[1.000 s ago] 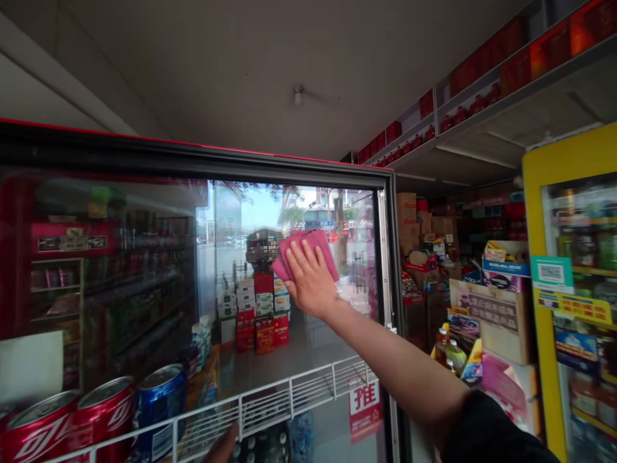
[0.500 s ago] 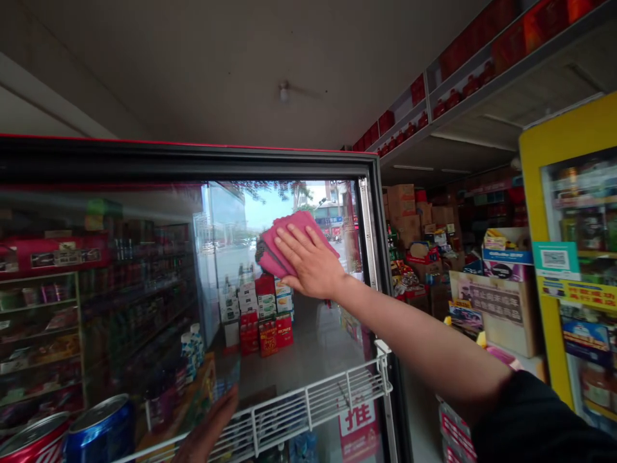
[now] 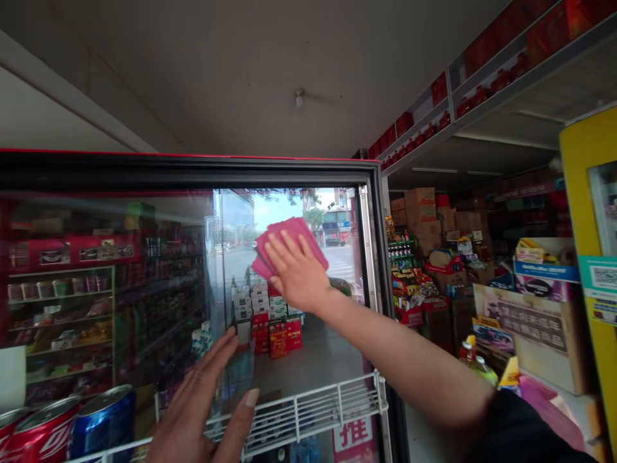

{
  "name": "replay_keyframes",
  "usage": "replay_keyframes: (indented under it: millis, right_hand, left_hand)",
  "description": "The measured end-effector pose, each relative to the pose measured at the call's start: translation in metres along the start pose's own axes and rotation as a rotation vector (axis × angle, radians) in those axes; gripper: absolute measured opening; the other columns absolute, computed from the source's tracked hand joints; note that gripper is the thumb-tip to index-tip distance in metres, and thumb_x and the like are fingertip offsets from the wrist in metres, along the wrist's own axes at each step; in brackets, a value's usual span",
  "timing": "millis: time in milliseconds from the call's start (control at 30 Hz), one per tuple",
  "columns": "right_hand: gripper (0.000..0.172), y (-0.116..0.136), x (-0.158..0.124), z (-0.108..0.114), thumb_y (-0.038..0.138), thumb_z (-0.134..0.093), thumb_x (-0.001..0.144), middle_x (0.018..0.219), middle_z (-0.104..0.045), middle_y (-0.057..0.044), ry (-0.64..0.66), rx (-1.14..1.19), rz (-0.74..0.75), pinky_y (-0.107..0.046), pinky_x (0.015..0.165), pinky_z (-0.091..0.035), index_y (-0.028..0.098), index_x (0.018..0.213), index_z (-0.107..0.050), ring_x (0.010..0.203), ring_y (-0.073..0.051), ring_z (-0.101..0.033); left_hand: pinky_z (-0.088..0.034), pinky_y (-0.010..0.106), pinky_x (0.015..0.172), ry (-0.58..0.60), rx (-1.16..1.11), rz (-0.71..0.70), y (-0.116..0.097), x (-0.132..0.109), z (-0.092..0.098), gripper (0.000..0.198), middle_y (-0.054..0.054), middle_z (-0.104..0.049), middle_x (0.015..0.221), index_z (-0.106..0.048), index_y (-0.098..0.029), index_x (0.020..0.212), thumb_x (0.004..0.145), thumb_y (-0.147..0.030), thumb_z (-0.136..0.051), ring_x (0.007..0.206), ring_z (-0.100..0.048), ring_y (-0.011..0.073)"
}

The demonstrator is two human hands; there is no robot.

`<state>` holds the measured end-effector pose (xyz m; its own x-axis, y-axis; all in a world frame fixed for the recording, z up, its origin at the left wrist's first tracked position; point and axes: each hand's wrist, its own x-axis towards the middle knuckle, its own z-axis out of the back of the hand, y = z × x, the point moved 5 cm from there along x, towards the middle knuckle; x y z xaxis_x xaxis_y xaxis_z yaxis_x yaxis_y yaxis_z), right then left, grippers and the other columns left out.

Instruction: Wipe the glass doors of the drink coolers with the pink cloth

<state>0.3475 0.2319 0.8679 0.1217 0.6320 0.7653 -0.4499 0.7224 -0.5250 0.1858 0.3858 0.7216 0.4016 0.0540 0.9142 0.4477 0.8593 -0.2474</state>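
My right hand [image 3: 299, 273] presses a folded pink cleaning cloth [image 3: 308, 233] flat against the glass pane [image 3: 318, 341] of a refrigerator door. Its fingers lie spread over the cloth, near the upper right of the pane. At the lower left, my left hand [image 3: 197, 408] is raised with fingers and thumb apart and nothing in it. It is in front of the white wire door rack [image 3: 294, 418], and I cannot tell whether it touches the glass. A blue can [image 3: 102, 424] and red cans [image 3: 45, 427] stand on the rack left of that hand.
The door's black frame [image 3: 193, 170] runs across the top and down the right side. Boxes and goods fill the shop behind, with a cardboard box [image 3: 525, 334] and a yellow cabinet [image 3: 581, 193] at the right. Shelves and a street show in the glass.
My left hand has come up further into view, fingers spread. My right hand and the cloth have shifted slightly left and down on the glass. The view has turned a little left.
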Motion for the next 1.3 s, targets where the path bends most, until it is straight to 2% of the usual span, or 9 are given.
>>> replay_keyframes:
  millis: [100, 200, 333, 500, 633, 767, 967, 1167, 1300]
  right_hand:
    - [0.069, 0.04, 0.009, -0.004, 0.041, -0.045, 0.114, 0.187, -0.029, -0.008, 0.035, -0.01, 0.263, -0.055, 0.146, -0.016, 0.013, 0.176, -0.033, 0.176, -0.031, -0.021]
    - [0.072, 0.042, 0.006, -0.002, 0.043, -0.047, 0.113, 0.188, -0.025, -0.007, 0.04, 0.009, 0.287, -0.053, 0.146, -0.015, 0.013, 0.177, -0.031, 0.176, -0.029, -0.021]
    - [0.082, -0.001, -0.022, 0.002, 0.054, -0.052, 0.111, 0.189, -0.021, -0.008, 0.05, 0.021, 0.138, -0.056, 0.146, -0.016, 0.017, 0.179, -0.026, 0.177, -0.032, -0.018]
    - [0.087, -0.077, -0.076, 0.015, 0.052, -0.056, 0.109, 0.187, -0.027, -0.015, -0.062, -0.067, -0.1, -0.069, 0.142, -0.021, 0.015, 0.18, -0.022, 0.175, -0.041, -0.023]
    - [0.09, -0.08, -0.085, 0.014, 0.046, -0.054, 0.112, 0.186, -0.028, -0.019, -0.122, -0.176, -0.118, -0.072, 0.137, -0.03, 0.015, 0.182, -0.008, 0.173, -0.044, -0.026]
    - [0.095, -0.034, -0.051, 0.005, 0.046, -0.053, 0.111, 0.186, -0.027, -0.02, -0.152, -0.198, -0.169, -0.075, 0.135, -0.032, 0.016, 0.182, 0.003, 0.172, -0.047, -0.028]
    - [0.099, 0.062, 0.031, -0.017, 0.049, -0.053, 0.11, 0.188, -0.024, -0.016, -0.103, -0.104, -0.067, -0.075, 0.138, -0.026, 0.02, 0.181, 0.01, 0.172, -0.046, -0.027]
    - [0.091, 0.162, 0.104, -0.038, 0.052, -0.059, 0.107, 0.188, -0.022, -0.016, -0.053, 0.03, 0.106, -0.074, 0.14, -0.021, 0.016, 0.181, -0.017, 0.175, -0.046, -0.019]
    - [0.089, 0.184, 0.115, -0.039, 0.057, -0.06, 0.107, 0.188, -0.021, -0.014, 0.017, 0.003, 0.234, -0.067, 0.143, -0.021, 0.012, 0.177, -0.029, 0.175, -0.042, -0.019]
  left_hand:
    - [-0.052, 0.045, 0.127, -0.029, 0.068, -0.101, -0.006, 0.008, -0.009, 0.067, 0.002, -0.051, 0.175, -0.041, -0.036, 0.169, 0.105, -0.05, -0.059, 0.159, -0.054, 0.0263]
    - [-0.04, 0.051, 0.136, -0.058, 0.121, -0.118, -0.005, 0.014, -0.012, 0.074, 0.008, -0.039, 0.182, -0.033, -0.031, 0.173, 0.106, -0.046, -0.06, 0.167, -0.043, 0.0287]
    - [-0.029, 0.055, 0.141, -0.085, 0.205, -0.124, 0.015, 0.017, -0.002, 0.077, 0.012, -0.031, 0.186, -0.028, -0.027, 0.175, 0.106, -0.041, -0.06, 0.173, -0.03, 0.0309]
    - [-0.032, 0.06, 0.139, -0.113, 0.261, -0.051, 0.072, 0.003, 0.029, 0.076, 0.012, -0.032, 0.185, -0.029, -0.03, 0.175, 0.107, -0.047, -0.058, 0.173, -0.03, 0.0343]
    - [-0.036, 0.064, 0.137, -0.149, 0.301, 0.0, 0.119, -0.012, 0.053, 0.078, 0.011, -0.035, 0.184, -0.029, -0.033, 0.175, 0.105, -0.052, -0.057, 0.171, -0.034, 0.036]
    - [-0.04, 0.065, 0.135, -0.157, 0.298, 0.013, 0.15, -0.02, 0.07, 0.077, 0.01, -0.038, 0.183, -0.029, -0.034, 0.175, 0.105, -0.049, -0.057, 0.169, -0.038, 0.0352]
    - [-0.042, 0.063, 0.134, -0.18, 0.308, -0.01, 0.166, -0.028, 0.086, 0.078, 0.014, -0.041, 0.181, -0.031, -0.028, 0.175, 0.104, -0.045, -0.058, 0.168, -0.04, 0.0348]
    - [-0.044, 0.064, 0.132, -0.185, 0.282, 0.001, 0.175, -0.02, 0.085, 0.079, 0.014, -0.042, 0.18, -0.029, -0.027, 0.175, 0.104, -0.042, -0.06, 0.168, -0.04, 0.0346]
    - [-0.04, 0.063, 0.134, -0.19, 0.248, -0.048, 0.172, -0.011, 0.078, 0.079, 0.015, -0.04, 0.181, -0.028, -0.025, 0.175, 0.104, -0.039, -0.06, 0.169, -0.038, 0.0338]
